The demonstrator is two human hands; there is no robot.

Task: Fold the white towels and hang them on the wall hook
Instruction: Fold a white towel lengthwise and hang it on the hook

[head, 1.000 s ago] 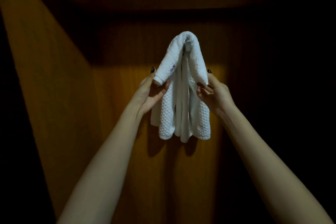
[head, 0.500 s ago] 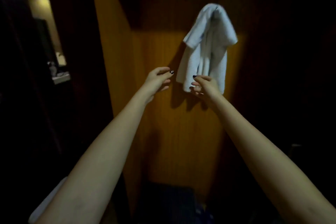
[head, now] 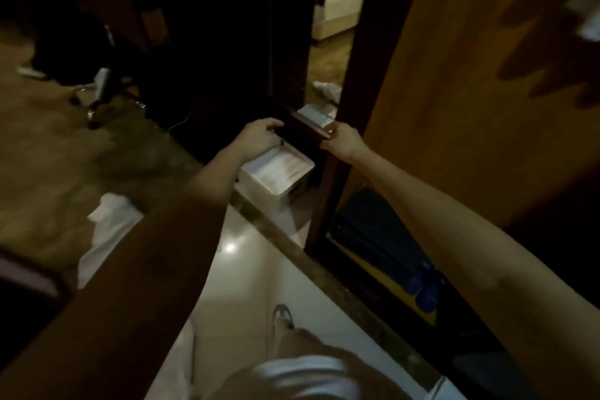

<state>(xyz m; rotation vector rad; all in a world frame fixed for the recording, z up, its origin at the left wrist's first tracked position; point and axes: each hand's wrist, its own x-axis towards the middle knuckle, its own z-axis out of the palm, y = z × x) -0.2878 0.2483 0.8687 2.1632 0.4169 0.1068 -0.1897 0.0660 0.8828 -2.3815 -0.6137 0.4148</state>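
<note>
white cloth (head: pixel 110 224) lies on floor, lower left | left hand (head: pixel 259 136) mid-frame, fingers loosely extended, holding nothing | white box (head: pixel 276 175) just below it | right hand (head: pixel 344 140) curled, grip lost in blur, cannot tell | wooden panel (head: pixel 470 91) at right | white towel (head: pixel 588 24), blurred, at upper right edge

pale glossy tiled floor (head: pixel 246 286) lay open in the centre. a white square box (head: pixel 276 172) stood farther ahead; a dark wooden post (head: pixel 285 42) rose behind, and an orange-brown wooden panel (head: pixel 454 91) closed the right side.
</note>
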